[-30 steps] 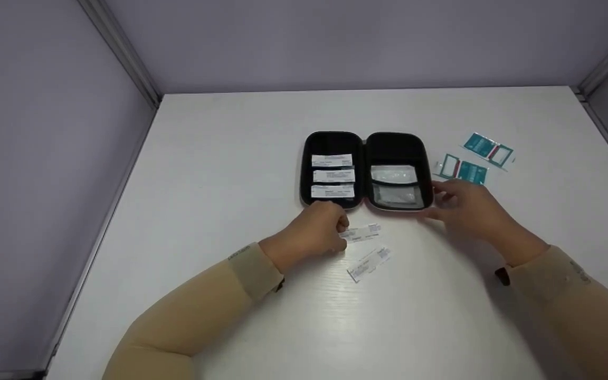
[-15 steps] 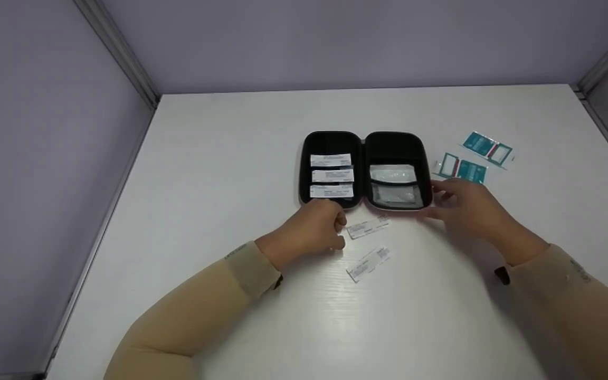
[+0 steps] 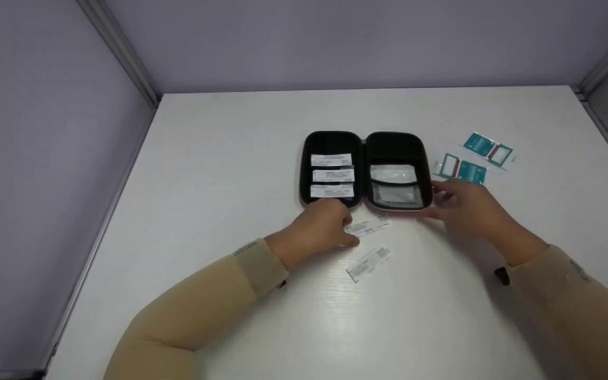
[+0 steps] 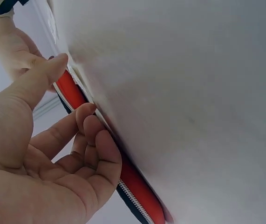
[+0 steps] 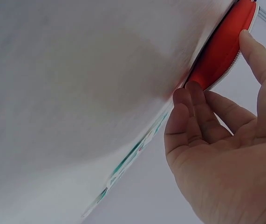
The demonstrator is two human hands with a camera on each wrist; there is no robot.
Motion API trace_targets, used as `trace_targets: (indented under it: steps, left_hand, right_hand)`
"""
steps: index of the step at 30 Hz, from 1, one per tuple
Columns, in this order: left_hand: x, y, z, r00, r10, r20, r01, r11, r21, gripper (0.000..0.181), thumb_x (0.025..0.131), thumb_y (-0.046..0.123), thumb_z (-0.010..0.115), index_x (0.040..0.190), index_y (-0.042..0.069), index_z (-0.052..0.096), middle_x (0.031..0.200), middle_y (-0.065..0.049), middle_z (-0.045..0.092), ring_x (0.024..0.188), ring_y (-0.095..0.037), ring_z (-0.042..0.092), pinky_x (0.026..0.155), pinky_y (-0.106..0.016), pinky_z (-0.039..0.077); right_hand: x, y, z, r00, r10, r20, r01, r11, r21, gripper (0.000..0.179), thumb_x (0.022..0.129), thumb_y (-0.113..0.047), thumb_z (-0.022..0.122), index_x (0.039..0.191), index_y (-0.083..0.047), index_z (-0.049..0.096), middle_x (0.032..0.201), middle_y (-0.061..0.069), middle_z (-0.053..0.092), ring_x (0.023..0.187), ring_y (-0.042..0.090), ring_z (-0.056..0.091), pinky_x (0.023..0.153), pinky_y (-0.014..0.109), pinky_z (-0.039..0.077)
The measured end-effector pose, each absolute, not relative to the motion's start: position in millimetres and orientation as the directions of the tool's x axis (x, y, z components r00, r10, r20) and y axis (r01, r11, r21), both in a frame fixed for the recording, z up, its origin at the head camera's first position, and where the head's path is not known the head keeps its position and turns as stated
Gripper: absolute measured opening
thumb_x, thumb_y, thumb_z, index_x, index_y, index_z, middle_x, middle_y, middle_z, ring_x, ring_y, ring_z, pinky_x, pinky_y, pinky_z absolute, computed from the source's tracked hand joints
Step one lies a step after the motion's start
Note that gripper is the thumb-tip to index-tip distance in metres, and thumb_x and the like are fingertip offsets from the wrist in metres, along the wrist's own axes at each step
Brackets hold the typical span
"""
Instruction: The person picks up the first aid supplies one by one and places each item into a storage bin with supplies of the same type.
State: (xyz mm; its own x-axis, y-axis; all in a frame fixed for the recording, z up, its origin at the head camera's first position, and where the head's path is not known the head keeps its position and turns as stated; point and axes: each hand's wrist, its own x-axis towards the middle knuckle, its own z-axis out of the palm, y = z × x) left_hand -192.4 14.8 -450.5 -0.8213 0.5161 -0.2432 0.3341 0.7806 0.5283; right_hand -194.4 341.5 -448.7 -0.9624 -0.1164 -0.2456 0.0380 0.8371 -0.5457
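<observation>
A black-lined zip case, red outside, lies unfolded on the table. Three narrow white packets, which look like wrapped adhesive bandages, sit in its left half; clear packets fill pockets in its right half. In front of it, my left hand is at the left end of a loose bandage packet, thumb and index finger apart, other fingers loosely curled. A second loose packet lies nearer me. My right hand holds the case's front right corner between thumb and fingers; the red shell shows there.
Two green-and-white packets lie on the white table right of the case, the nearer one partly behind my right hand. Purple-grey panels enclose the table at the back and sides.
The upper loose bandage packet has shifted slightly right and tilted, its left end coming out from my left fingers. My left thumb has then spread outward to the right. The right hand stays put.
</observation>
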Motion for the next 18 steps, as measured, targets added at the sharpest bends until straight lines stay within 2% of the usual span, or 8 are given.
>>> trace_targets:
  steps: [3,7,13,18]
  left_hand:
    - [-192.5,17.4,-451.0,-0.823,0.511,-0.247,0.341,0.793,0.505,0.03,0.096,0.033,0.093,0.112,0.008,0.09,0.122,-0.003,0.086,0.102,-0.011,0.072,0.104,-0.035,0.063]
    - [-192.1,17.4,-451.3,-0.828,0.506,-0.243,0.335,0.793,0.508,0.029,0.099,0.029,0.09,0.118,0.007,0.089,0.128,-0.005,0.086,0.12,-0.021,0.079,0.107,-0.037,0.064]
    - [-190.6,18.5,-448.9,-0.852,0.46,-0.251,0.264,0.791,0.552,0.028,0.098,0.02,0.089,0.121,0.004,0.087,0.125,-0.007,0.086,0.123,-0.024,0.079,0.105,-0.038,0.065]
    - [-190.2,19.2,-448.5,-0.86,0.433,-0.268,0.223,0.793,0.567,0.028,0.097,0.017,0.089,0.121,0.003,0.086,0.125,-0.008,0.085,0.118,-0.023,0.078,0.104,-0.039,0.065]
  right_hand:
    - [-194.3,342.4,-448.9,-0.962,-0.12,-0.246,0.037,0.833,-0.553,0.086,0.099,-0.053,0.088,0.168,-0.014,0.056,0.147,0.02,0.069,0.135,0.04,0.061,0.111,0.059,0.057]
    - [-194.8,341.9,-449.8,-0.96,-0.113,-0.255,0.048,0.833,-0.551,0.085,0.099,-0.051,0.088,0.169,-0.014,0.055,0.149,0.019,0.069,0.136,0.04,0.061,0.112,0.06,0.056]
    - [-196.4,342.8,-450.8,-0.96,-0.121,-0.251,0.029,0.854,-0.519,0.086,0.101,-0.045,0.088,0.17,-0.01,0.051,0.15,0.023,0.068,0.14,0.044,0.06,0.116,0.066,0.054]
    - [-195.9,342.6,-451.0,-0.961,-0.11,-0.253,0.04,0.852,-0.522,0.085,0.1,-0.047,0.088,0.17,-0.013,0.052,0.149,0.021,0.068,0.139,0.042,0.06,0.116,0.066,0.054]
